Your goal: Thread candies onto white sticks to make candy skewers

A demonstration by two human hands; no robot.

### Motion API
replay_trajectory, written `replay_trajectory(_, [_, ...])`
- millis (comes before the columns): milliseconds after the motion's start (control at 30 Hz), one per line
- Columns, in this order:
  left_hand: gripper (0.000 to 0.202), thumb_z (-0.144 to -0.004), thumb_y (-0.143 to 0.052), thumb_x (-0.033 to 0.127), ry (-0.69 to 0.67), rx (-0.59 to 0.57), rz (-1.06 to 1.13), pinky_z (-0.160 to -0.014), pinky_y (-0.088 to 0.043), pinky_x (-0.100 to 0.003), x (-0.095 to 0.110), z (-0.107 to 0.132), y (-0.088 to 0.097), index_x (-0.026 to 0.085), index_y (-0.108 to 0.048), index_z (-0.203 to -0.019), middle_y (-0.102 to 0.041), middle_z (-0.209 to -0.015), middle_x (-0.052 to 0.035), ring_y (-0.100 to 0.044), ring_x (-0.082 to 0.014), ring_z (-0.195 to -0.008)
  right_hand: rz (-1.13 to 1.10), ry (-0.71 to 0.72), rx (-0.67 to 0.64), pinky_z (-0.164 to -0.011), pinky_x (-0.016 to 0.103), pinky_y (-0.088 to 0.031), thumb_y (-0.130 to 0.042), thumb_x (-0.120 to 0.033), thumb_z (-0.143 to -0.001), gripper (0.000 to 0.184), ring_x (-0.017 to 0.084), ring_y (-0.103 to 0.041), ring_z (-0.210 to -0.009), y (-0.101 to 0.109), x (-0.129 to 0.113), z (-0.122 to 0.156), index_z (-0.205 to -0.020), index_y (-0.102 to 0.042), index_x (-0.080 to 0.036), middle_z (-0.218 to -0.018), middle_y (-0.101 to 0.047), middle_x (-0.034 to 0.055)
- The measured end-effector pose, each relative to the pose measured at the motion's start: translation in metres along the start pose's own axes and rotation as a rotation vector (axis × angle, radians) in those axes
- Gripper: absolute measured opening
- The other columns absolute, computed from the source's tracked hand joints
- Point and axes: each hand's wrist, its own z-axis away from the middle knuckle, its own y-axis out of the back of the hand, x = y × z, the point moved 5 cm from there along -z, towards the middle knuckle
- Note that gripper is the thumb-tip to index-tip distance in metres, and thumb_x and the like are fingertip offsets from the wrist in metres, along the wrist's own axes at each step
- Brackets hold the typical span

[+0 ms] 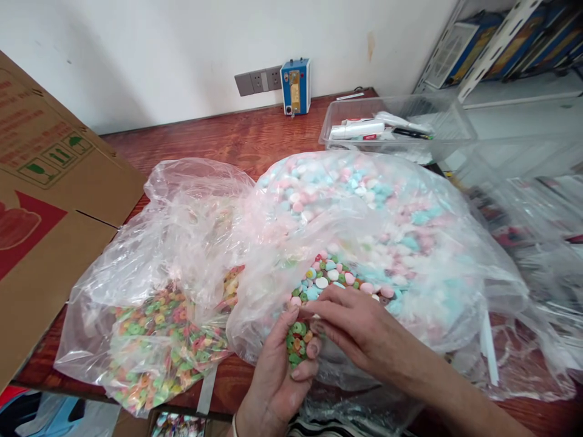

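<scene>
My left hand (282, 376) is closed around a handful-sized bunch of small green, red and orange ring-shaped pieces (297, 345); whether a clear packet wraps them is hard to see. Just above, my right hand (348, 315) has its fingers pressed together by the left thumb; what they pinch is hidden. Behind both hands lies a large clear plastic bag (364, 212) of pink, white and pale blue rounded pieces. At its near opening, pastel pieces (322, 282) mix with green and red rings. A second clear bag (159, 340) of colourful ring-shaped pieces rests to the left.
A cardboard box (59, 164) stands at the left. Near the wall are a blue device (296, 88) and a clear plastic tub (396, 124) with white packets and pens. Clear bags (537, 243) lie at the right, below a shelf (501, 60). The table (200, 142) is reddish wood.
</scene>
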Motion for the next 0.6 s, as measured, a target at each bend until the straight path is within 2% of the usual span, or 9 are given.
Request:
replay_trajectory(100, [0.012, -0.092, -0.055, 0.023, 0.010, -0.061, 0.090, -0.030, -0.021, -0.007, 0.004, -0.001, -0.001, 0.013, -0.056, -0.087, -0.053, -0.073, -0.0003, -0.047, -0.0027, -0.048, 0.082, -0.145, 0.062, -0.077, 0.026, -0.043, -0.046, -0.017, -0.097, 0.021, 0.018, -0.060, -0.090, 0.006, 0.022, -0.004, -0.106, -0.064, -0.021, -0.097, -0.062, 0.0051])
replay_trajectory(233, [0.016, -0.097, -0.043, 0.020, -0.090, -0.079, 0.113, -0.029, -0.023, -0.006, 0.030, -0.001, -0.007, 0.012, -0.057, -0.098, -0.049, -0.073, 0.0010, -0.045, -0.0026, -0.048, 0.322, -0.377, -0.045, -0.068, 0.027, -0.041, -0.046, -0.016, -0.095, 0.025, 0.020, -0.062, -0.084, 0.009, 0.057, -0.017, -0.107, -0.066, -0.021, -0.092, -0.063, 0.0049])
replay_trajectory(300, [0.020, -0.098, -0.038, 0.019, -0.162, -0.088, 0.105, -0.029, -0.023, -0.006, 0.049, -0.002, -0.015, 0.013, -0.056, -0.103, -0.048, -0.072, 0.0011, -0.046, -0.0030, -0.048, 0.350, -0.380, -0.065, -0.068, 0.027, -0.041, -0.043, -0.017, -0.096, 0.031, 0.019, -0.063, -0.084, 0.011, 0.067, -0.027, -0.121, -0.062, -0.022, -0.097, -0.064, 0.0049])
replay_trajectory(400, [0.021, -0.098, -0.035, 0.018, -0.252, -0.093, 0.120, -0.029, -0.023, -0.007, 0.076, -0.004, -0.024, 0.013, -0.053, -0.089, -0.046, -0.070, 0.0011, -0.045, -0.0028, -0.047, 0.366, -0.378, -0.020, -0.069, 0.025, -0.041, -0.038, -0.019, -0.098, 0.037, 0.018, -0.064, -0.087, 0.022, 0.078, -0.045, -0.131, -0.054, -0.022, -0.108, -0.064, 0.0062])
replay_trajectory(533, [0.024, -0.098, -0.032, 0.015, -0.326, -0.061, 0.150, -0.030, -0.025, -0.006, 0.099, -0.004, -0.024, 0.015, -0.047, -0.079, -0.044, -0.065, 0.0026, -0.043, -0.0024, -0.046, 0.453, -0.462, 0.013, -0.064, 0.028, -0.038, -0.038, -0.020, -0.096, 0.029, 0.022, -0.063, -0.087, 0.032, 0.089, -0.057, -0.110, -0.064, -0.015, -0.104, -0.065, 0.0114])
replay_trajectory(600, [0.023, -0.097, -0.031, 0.014, -0.347, -0.049, 0.156, -0.030, -0.024, -0.006, 0.102, -0.003, -0.022, 0.015, -0.046, -0.079, -0.043, -0.064, 0.0030, -0.043, -0.0023, -0.046, 0.470, -0.447, -0.002, -0.062, 0.027, -0.036, -0.043, -0.021, -0.094, 0.024, 0.021, -0.062, -0.087, 0.029, 0.087, -0.057, -0.102, -0.066, -0.017, -0.101, -0.065, 0.0099])
